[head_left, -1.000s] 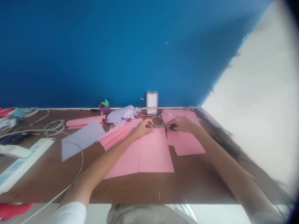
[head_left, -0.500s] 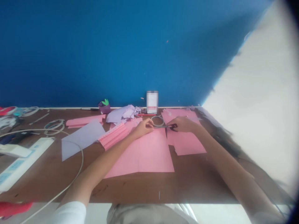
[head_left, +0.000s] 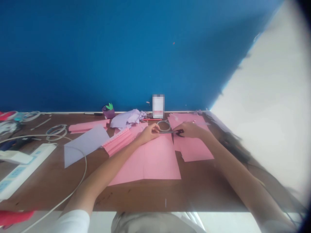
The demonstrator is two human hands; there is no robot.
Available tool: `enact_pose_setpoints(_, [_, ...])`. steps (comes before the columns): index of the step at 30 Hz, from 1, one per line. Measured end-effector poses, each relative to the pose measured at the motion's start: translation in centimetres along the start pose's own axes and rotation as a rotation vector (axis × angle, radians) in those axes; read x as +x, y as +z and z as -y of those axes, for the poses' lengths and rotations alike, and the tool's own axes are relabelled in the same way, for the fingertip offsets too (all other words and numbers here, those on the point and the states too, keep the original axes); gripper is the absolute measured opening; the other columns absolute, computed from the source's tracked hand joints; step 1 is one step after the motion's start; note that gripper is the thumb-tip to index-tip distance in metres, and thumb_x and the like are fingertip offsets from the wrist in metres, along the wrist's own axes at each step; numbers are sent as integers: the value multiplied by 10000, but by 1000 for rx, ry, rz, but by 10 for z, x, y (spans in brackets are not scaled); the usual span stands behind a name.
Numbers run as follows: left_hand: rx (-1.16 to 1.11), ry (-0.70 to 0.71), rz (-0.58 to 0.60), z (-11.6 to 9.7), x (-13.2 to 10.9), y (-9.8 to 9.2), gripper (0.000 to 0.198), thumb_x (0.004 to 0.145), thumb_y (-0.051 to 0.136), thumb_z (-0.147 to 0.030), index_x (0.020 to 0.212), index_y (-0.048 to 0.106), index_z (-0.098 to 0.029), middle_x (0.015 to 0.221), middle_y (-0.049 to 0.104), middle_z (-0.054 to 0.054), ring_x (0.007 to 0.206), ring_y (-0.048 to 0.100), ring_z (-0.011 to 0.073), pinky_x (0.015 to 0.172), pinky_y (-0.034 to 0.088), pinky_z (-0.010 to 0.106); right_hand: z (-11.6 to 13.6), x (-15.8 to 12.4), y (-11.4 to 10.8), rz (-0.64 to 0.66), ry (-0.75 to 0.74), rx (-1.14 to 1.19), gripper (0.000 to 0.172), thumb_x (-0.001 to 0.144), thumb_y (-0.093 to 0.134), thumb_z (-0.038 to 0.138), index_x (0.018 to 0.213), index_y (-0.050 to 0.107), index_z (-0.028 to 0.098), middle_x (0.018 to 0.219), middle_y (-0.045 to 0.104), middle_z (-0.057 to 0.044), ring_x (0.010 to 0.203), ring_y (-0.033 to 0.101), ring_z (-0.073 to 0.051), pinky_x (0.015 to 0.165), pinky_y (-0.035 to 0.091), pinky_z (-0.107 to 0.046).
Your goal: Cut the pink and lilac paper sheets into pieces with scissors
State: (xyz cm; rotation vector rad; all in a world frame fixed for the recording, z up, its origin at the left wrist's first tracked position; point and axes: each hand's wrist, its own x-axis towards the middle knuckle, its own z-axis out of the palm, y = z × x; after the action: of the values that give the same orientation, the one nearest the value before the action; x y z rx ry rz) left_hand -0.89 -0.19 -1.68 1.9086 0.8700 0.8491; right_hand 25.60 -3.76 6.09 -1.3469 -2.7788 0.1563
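My right hand [head_left: 190, 130] is closed round the dark handles of a pair of scissors [head_left: 167, 132], whose blades point left. The blade tips reach the fingers of my left hand [head_left: 149, 132], which are closed in a pinch. What they pinch is too small to make out. Beneath both hands lies a large pink paper sheet [head_left: 155, 158] with a faint crease down its middle. More pink paper [head_left: 196, 150] lies under and beside my right hand. A folded pink strip with a row of small marks [head_left: 119, 140] rests left of my left hand.
A lilac sheet [head_left: 85, 144], crumpled lilac paper [head_left: 125, 119] and a purple paper figure with green leaves [head_left: 108, 111] lie to the left. A pixelated phone-like object [head_left: 158, 106] leans on the blue wall. A power strip [head_left: 26, 170] and a cable [head_left: 84, 174] occupy the left side.
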Motion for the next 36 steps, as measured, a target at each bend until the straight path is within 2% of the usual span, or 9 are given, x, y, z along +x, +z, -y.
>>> enact_pose_setpoints(14, [-6,-5,9,-6,-2,-1,309,702,669,-266,971,547,-176,877,633,36,850,618,165,751,464,276,-6,2,5,-21,-2,-21,446,741,500,118,1085,668,347,893,719,34,750,621,-161,615,374,-240])
enact_pose_setpoints(19, [-22,-6,15,-4,0,0,329,703,674,-276,991,552,-175,884,637,39,835,617,159,744,469,278,-9,1,6,-101,35,-57,420,758,523,142,1089,666,359,949,717,30,786,630,-163,599,371,-228])
enact_pose_setpoints(23, [-17,7,-3,-4,0,1,387,693,691,-291,1039,558,-181,917,643,52,860,613,168,760,470,292,-7,1,4,-171,50,-74,389,780,518,168,1089,663,355,937,718,29,742,624,-152,598,381,-227])
enact_pose_setpoints(27, [-88,4,14,-10,-1,3,431,702,690,-339,1082,570,-174,975,644,79,852,608,163,690,474,264,-2,2,3,-234,47,-93,391,782,522,193,1127,645,327,1045,696,14,809,624,-163,626,404,-234])
enact_pose_setpoints(31, [-100,-34,1,-12,1,2,381,708,682,-388,1006,620,-159,935,658,75,757,600,141,629,457,244,2,5,4,-268,64,-118,409,781,518,201,1161,628,301,1121,667,-2,897,618,-182,680,427,-250])
enact_pose_setpoints(36, [-172,-42,8,-5,6,-1,305,767,616,-422,864,658,-136,870,674,73,827,623,169,750,472,282,9,9,8,-246,84,-178,452,782,504,175,1206,594,300,1107,668,-15,911,609,-192,696,418,-262])
